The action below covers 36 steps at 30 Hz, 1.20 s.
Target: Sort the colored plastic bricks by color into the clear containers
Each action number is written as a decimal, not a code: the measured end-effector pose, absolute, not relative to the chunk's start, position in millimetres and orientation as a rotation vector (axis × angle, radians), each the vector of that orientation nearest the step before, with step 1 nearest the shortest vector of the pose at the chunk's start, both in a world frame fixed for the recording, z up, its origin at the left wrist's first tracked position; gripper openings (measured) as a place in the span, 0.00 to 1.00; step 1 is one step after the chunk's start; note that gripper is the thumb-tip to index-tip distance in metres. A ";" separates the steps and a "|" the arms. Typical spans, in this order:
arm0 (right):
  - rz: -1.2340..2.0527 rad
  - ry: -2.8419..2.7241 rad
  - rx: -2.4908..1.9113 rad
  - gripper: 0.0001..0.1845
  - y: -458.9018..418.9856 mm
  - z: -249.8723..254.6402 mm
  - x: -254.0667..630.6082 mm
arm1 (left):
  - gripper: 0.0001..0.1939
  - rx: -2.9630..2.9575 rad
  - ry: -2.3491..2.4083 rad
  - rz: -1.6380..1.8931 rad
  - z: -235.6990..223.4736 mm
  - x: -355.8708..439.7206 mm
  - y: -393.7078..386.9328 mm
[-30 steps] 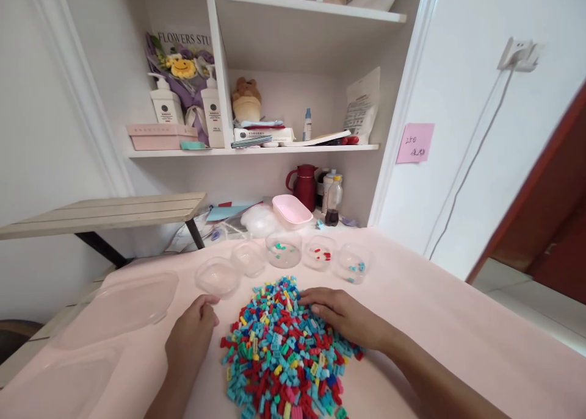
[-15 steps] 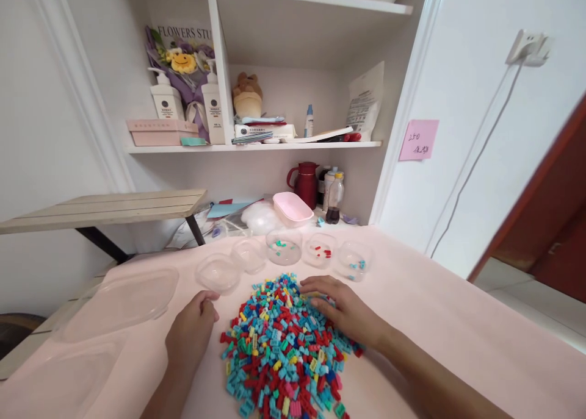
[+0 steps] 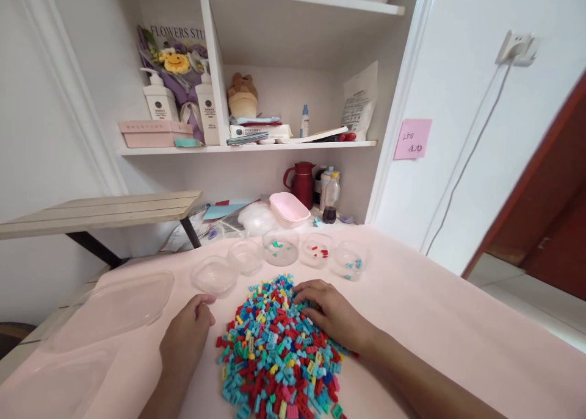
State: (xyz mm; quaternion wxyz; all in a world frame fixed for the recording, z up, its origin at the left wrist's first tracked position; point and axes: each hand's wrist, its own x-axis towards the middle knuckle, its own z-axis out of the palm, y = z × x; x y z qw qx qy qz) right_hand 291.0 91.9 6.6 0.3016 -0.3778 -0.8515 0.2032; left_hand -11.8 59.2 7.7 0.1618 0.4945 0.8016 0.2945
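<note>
A heap of small coloured bricks, mostly teal and red with some yellow and blue, lies on the pink tablecloth. My right hand rests on the heap's upper right side, fingers bent and spread over the bricks. My left hand lies loosely curled on the cloth just left of the heap. Behind the heap stands a row of clear cups: an empty one, another empty one, one with teal bricks, one with red bricks, one with blue bricks.
A clear plastic lid and a clear tub lie at the left. Behind the table are a pink basin, a red jug, bottles and a cluttered shelf. A wooden bench stands at the left.
My right hand has slid a little left and back over the heap's top. The left hand has barely moved. The camera shifted slightly.
</note>
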 end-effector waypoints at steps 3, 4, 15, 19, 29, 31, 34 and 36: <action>0.600 -2.220 -1.005 0.09 90.0 11.5 291.3 | 0.14 1.433 2.267 0.849 5.7 -14.4 60.2; 0.624 -2.206 -1.011 0.08 89.6 12.8 291.8 | 0.14 1.437 2.264 0.854 5.0 -15.1 60.5; 1.035 -1.729 -0.980 0.13 86.4 29.0 295.4 | 0.15 1.420 2.243 0.806 4.7 -17.2 60.7; 1.270 -1.400 -0.883 0.15 86.4 32.2 295.4 | 0.15 1.424 2.237 0.772 5.6 -19.3 62.0; 1.597 -0.879 -0.747 0.11 96.8 25.0 304.8 | 0.14 1.461 2.221 0.792 4.7 -21.9 63.8; 1.630 -0.818 -0.742 0.10 97.6 24.3 305.2 | 0.14 1.459 2.219 0.792 4.9 -21.6 63.5; 1.672 -0.743 -0.745 0.08 97.5 23.6 305.0 | 0.14 1.449 2.226 0.779 5.0 -20.7 63.4; 1.695 -0.709 -0.754 0.07 96.9 23.5 304.8 | 0.14 1.447 2.224 0.770 4.6 -20.2 63.6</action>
